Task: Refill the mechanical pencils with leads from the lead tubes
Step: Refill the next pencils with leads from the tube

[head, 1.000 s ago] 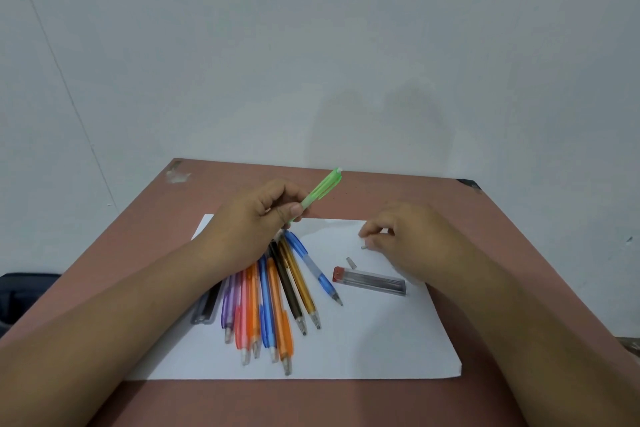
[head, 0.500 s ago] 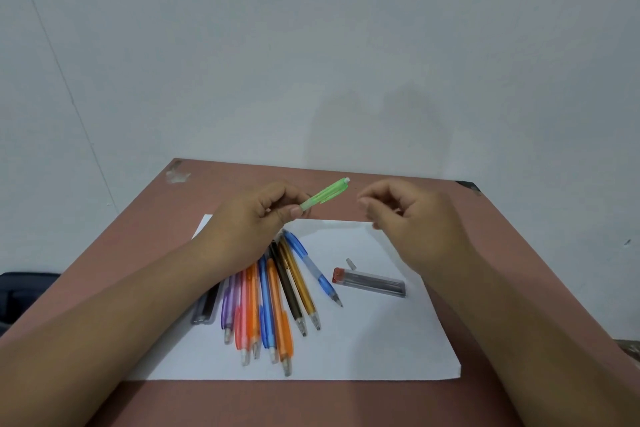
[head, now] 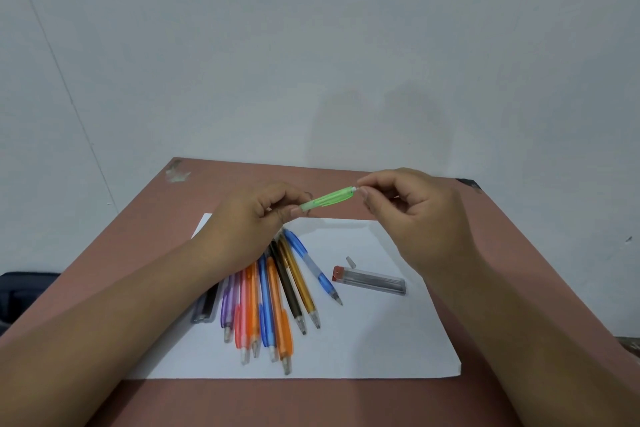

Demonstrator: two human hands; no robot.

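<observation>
My left hand grips a green mechanical pencil by its lower half, held above the table with its back end pointing right. My right hand pinches a small white piece, seemingly the pencil's eraser, against that back end. Several coloured mechanical pencils lie fanned on a white sheet of paper. A clear lead tube with a red end lies on the sheet to their right. A small grey cap rests just behind the tube.
A dark lead tube lies at the left of the fan, partly under my left forearm. The paper sits on a reddish-brown table against a white wall. A dark object shows past the table's left edge.
My right hand rose from the paper near the lead tube and came to the green pencil's back end. The pencil tilted lower, toward the right hand.
</observation>
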